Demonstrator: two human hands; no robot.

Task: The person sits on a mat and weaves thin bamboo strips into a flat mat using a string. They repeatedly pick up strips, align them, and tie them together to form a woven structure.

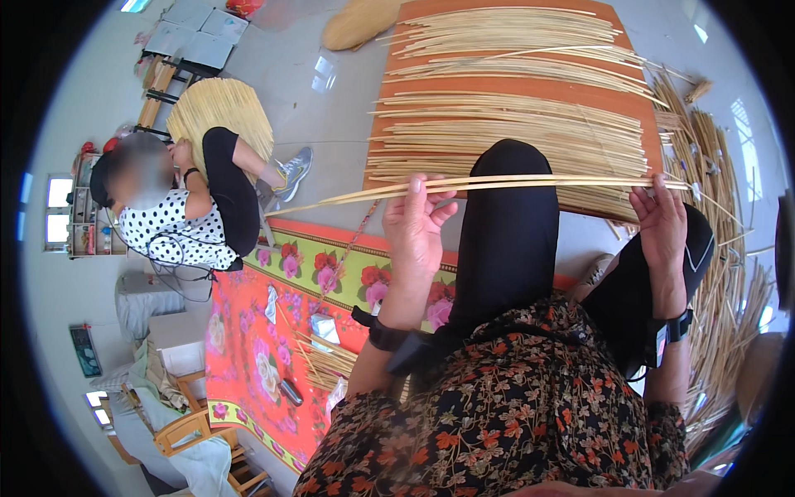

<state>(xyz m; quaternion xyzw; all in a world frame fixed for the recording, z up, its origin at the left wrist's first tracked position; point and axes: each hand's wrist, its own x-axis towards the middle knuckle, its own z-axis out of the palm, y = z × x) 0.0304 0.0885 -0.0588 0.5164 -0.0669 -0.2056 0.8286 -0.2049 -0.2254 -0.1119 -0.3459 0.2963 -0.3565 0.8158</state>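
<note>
The left hand (418,224) and right hand (661,215) pinch slender, cane-like sticks (513,180) (pale, faintly bowed) between their fingers (416,192).

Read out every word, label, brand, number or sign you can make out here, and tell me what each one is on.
There is no text that I can read in this view.
Dark framed panel on the wall: too small to make out any writing.
White packet on the red floral mat: too small to read any print.
Held sticks: no lettering visible.
</note>
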